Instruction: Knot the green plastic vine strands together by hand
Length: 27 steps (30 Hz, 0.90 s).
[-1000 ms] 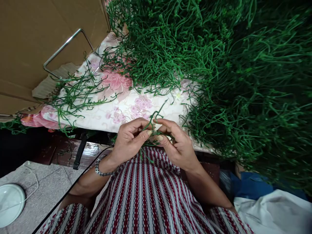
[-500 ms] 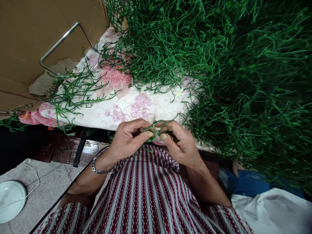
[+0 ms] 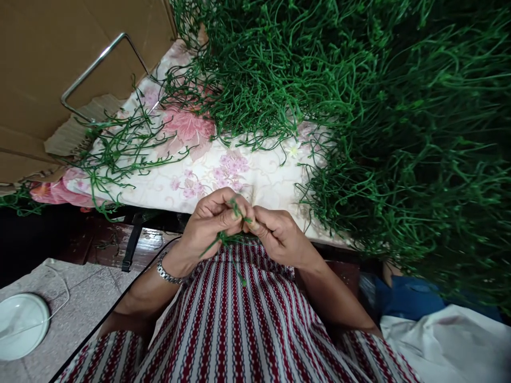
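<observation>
My left hand is closed in a pinch on green plastic plant stems, whose ends stick out below the fingers and between thumb and forefinger. My right hand meets it at the fingertips, its thumb and forefinger pinching a short green tip of the same stems. Both hands are over my lap, at the near edge of a flowered cloth. The inner fingers are partly hidden, so how the pieces join cannot be seen.
A large heap of green plastic stems covers the back and right. A smaller bunch of stems lies at the left by a cardboard box and a bent metal bar. A white round object is at lower left.
My hands have come together and the fingertips now touch. The stem that arched between them is now bunched in my left fingers, with ends pointing down.
</observation>
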Each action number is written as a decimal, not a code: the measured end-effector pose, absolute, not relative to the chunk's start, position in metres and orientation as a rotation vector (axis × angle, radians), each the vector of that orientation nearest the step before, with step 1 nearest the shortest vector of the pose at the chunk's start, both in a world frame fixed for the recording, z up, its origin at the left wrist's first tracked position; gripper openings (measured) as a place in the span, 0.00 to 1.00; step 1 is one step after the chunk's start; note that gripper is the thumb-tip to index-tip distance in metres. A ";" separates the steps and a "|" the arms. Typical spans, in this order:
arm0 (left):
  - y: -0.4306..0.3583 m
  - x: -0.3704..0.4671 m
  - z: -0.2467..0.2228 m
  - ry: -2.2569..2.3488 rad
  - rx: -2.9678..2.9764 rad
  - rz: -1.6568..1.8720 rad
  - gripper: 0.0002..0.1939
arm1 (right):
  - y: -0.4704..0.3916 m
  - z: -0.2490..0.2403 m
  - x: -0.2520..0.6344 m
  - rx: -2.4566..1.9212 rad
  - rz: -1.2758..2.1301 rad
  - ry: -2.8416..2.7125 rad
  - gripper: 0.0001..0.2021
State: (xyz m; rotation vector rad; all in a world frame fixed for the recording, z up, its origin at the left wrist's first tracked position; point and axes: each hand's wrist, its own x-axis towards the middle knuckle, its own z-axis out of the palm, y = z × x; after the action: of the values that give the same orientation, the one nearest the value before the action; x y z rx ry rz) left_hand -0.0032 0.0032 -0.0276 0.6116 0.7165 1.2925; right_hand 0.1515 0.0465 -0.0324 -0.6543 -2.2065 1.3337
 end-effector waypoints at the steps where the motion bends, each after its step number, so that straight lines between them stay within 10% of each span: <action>1: 0.003 -0.003 -0.027 0.678 0.530 1.266 0.04 | 0.048 -0.034 0.151 -0.605 1.378 -2.195 0.11; 10: 0.009 -0.017 -0.014 0.783 0.362 1.361 0.10 | 0.051 -0.033 0.165 -0.285 1.692 -1.873 0.13; 27: 0.009 0.009 -0.026 1.057 0.518 1.276 0.08 | 0.045 -0.026 0.154 -0.925 0.675 -2.188 0.02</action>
State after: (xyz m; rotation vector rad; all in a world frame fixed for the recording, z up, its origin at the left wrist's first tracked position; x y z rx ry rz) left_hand 0.0088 0.0090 -0.0256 0.5184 1.0570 1.2756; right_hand 0.1535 0.0449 -0.0258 -0.9251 -2.1876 0.6746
